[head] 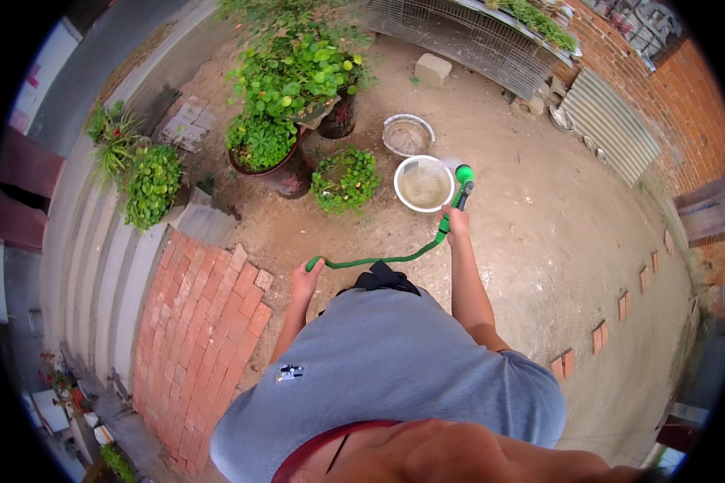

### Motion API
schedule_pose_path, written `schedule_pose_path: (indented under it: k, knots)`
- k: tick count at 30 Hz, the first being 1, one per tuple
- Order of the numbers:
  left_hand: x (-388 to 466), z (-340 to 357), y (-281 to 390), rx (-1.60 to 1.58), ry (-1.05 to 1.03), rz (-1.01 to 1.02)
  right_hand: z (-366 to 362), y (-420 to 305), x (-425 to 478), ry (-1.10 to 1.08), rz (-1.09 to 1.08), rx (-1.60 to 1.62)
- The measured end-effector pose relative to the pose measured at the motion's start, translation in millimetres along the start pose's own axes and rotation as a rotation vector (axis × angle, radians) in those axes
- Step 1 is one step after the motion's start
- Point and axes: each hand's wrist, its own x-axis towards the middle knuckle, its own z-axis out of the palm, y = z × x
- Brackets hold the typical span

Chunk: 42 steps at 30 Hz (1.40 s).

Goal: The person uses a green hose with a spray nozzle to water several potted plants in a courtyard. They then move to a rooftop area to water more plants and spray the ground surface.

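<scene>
My right hand (pixel 457 222) grips the handle of a green garden hose spray nozzle (pixel 464 175), whose round head is beside the rim of a white basin (pixel 398 186). A faint spray shows at the head, near the basin's upper right edge. The basin holds cloudy liquid. From the nozzle a green fabric hose (pixel 386 261) curves left across my waist to my left hand (pixel 307 276), which is closed around it. Behind the white basin stands a metal basin (pixel 429 129) with brownish contents. A low leafy plant (pixel 345 181) grows left of the basins.
Large potted plants (pixel 278 175) stand ahead on the left, near concrete steps (pixel 106 290) and red brick paving (pixel 205 326). A concrete block (pixel 433 69) lies before a wire cage (pixel 459 45). Corrugated sheet (pixel 610 124) leans on a brick wall; paired bricks (pixel 600 337) line the dirt at right.
</scene>
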Motion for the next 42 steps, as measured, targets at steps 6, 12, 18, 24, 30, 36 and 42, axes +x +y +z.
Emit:
schedule_pose_path:
  k: [6,12,18,24,30,36,42]
  knots:
    - [1.3,-0.4,2.2,-0.046,-0.054,-0.037,0.5,4.1,-4.5,-0.021,0.030,0.016]
    - [5.9,-5.3,-6.7,-0.055,-0.020,0.004,8.6,5.8,-4.0,-0.020,0.011,0.016]
    - [6.3,-9.4,-1.2,-0.014,-0.040,-0.014,11.3,3.2,-3.6,-0.062,0.000,0.014]
    - [12.9,-6.5,-5.8,-0.078,0.009,-0.018,12.1,5.6,2.5,0.000,0.025,0.013]
    - [16.2,0.3,-23.8,-0.185,-0.010,0.011,14.4,-2.5,2.0,0.024,0.052,-0.006]
    - [15.1,1.1,-17.3,-0.150,-0.061,-0.031,9.1,-8.6,-0.6,0.032,0.048,0.003]
    - [15.4,0.8,-11.7,-0.132,-0.045,-0.047,11.0,-7.6,1.2,0.008,0.047,0.023]
